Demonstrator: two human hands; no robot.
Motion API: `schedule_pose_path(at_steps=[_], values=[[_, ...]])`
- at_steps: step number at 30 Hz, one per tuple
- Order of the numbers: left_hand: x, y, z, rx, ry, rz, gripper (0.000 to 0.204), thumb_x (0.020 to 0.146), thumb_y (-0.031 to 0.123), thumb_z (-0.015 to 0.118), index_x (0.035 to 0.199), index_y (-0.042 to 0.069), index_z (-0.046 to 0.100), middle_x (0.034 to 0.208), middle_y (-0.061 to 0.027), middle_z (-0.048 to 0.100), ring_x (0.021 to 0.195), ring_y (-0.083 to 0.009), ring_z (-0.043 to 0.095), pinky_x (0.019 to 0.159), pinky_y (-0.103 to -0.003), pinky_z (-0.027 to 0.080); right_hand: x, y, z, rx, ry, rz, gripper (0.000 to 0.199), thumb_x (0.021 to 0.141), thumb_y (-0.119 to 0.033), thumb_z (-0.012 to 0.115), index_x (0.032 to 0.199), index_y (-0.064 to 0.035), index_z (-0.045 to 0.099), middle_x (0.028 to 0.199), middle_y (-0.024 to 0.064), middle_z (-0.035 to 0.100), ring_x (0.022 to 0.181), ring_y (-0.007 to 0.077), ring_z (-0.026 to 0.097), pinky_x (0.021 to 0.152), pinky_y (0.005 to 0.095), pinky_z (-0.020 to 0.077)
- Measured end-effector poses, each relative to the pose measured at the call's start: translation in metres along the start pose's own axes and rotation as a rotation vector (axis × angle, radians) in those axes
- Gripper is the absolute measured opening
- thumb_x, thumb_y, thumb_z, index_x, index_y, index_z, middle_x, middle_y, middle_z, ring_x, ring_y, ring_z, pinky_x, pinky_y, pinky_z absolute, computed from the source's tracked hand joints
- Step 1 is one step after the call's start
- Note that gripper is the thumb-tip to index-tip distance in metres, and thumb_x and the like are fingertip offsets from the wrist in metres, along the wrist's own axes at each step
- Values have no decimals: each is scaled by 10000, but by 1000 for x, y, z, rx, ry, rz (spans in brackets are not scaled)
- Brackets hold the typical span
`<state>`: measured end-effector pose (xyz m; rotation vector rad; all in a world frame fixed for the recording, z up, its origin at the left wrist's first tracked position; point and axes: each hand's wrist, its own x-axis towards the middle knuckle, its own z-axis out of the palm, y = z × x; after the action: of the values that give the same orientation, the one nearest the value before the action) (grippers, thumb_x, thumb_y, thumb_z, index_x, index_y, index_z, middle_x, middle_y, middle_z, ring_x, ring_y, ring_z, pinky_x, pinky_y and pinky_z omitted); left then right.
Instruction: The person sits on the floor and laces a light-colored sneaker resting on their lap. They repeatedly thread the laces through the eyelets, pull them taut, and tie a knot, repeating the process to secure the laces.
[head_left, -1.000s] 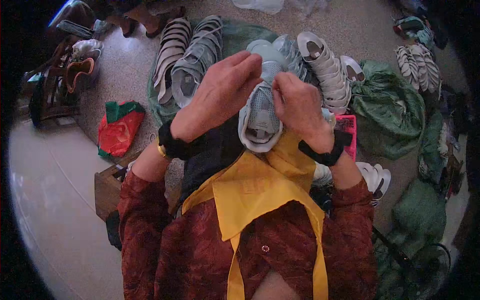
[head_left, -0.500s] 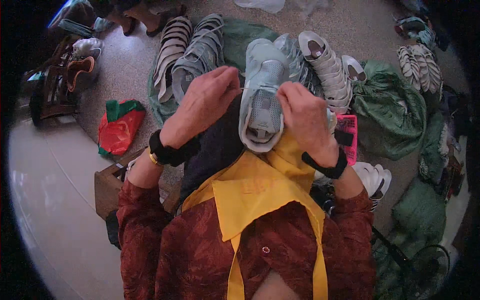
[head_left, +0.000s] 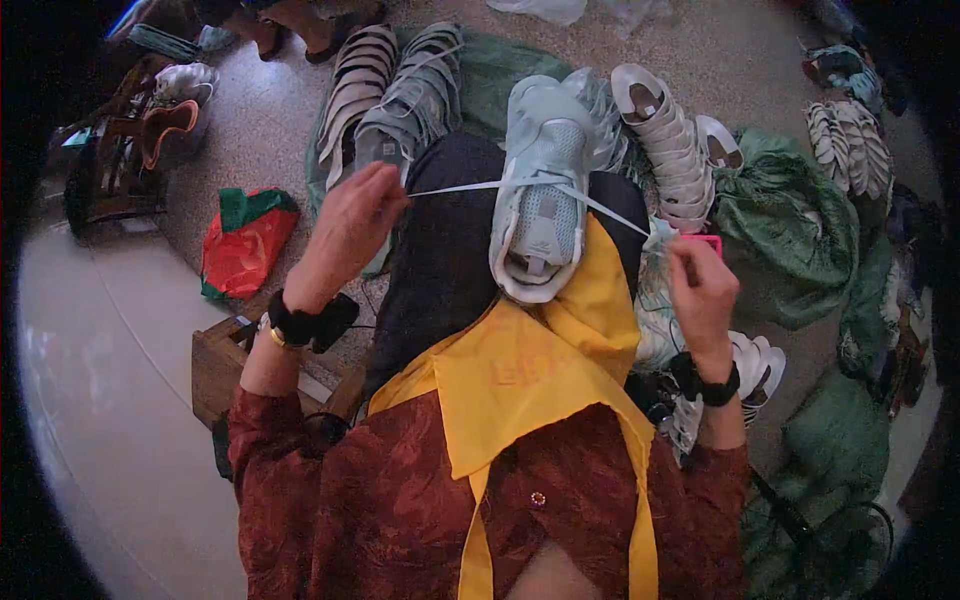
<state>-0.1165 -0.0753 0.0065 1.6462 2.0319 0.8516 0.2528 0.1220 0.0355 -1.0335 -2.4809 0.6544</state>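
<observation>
A pale grey-green sneaker (head_left: 545, 150) rests on my lap, its toe pointing away from me and its heel opening near. A light shoelace (head_left: 460, 187) crosses over its tongue, pulled taut out to both sides. My left hand (head_left: 358, 215), closed, pinches one lace end to the left of the shoe. On the other side my right hand (head_left: 705, 290) is raised with fingers closed on the other lace end. Beneath the shoe lie my dark trousers (head_left: 430, 250) and a yellow apron (head_left: 520, 375).
Stacked shoe uppers (head_left: 355, 90) and white ones (head_left: 665, 150) stand beyond my knees. A green sack (head_left: 790, 230) sits at the right. On the left are a red and green bag (head_left: 245, 245) and a wooden stool (head_left: 215, 370). Another person's feet (head_left: 300, 25) show at top left.
Both hands have moved apart from the shoe, the left one leftward, the right one rightward and nearer me. The lace is now drawn out long and taut on both sides.
</observation>
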Motion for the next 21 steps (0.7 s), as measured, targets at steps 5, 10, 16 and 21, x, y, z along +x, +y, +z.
schedule_pose_path(at_steps=[5, 10, 16, 21], values=[[-25, -40, -16, 238, 178, 17, 110, 838, -18, 641, 915, -20, 563, 924, -156, 567, 877, -353, 591, 774, -396, 483, -36, 71, -27, -84, 116, 235, 82, 918, -54, 677, 991, -18, 674, 865, 64, 695, 696, 115, 645, 617, 291, 506], [-56, -107, -56, 265, 206, -240, 85, 887, 34, 629, 952, 3, 582, 891, -171, 601, 844, -356, 605, 767, -418, 486, -98, 174, -61, 49, 245, 480, 63, 961, -74, 653, 1005, -39, 681, 834, 0, 657, 669, 37, 585, 554, 229, 477], [-118, -208, -116, 143, 354, -457, 142, 974, 126, 611, 973, -16, 602, 875, -152, 664, 836, -181, 621, 759, -352, 493, -154, 243, -95, 113, 282, 653, 105, 975, -53, 610, 1057, -12, 663, 836, 18, 657, 643, 72, 607, 539, 226, 527], [-163, -272, -153, 235, 495, -499, 149, 992, 148, 602, 973, 0, 595, 849, -93, 638, 829, -120, 546, 758, -323, 484, -166, 271, -100, 246, 327, 669, 137, 978, 0, 579, 1086, 24, 659, 900, 96, 692, 732, 145, 680, 650, 281, 602]])
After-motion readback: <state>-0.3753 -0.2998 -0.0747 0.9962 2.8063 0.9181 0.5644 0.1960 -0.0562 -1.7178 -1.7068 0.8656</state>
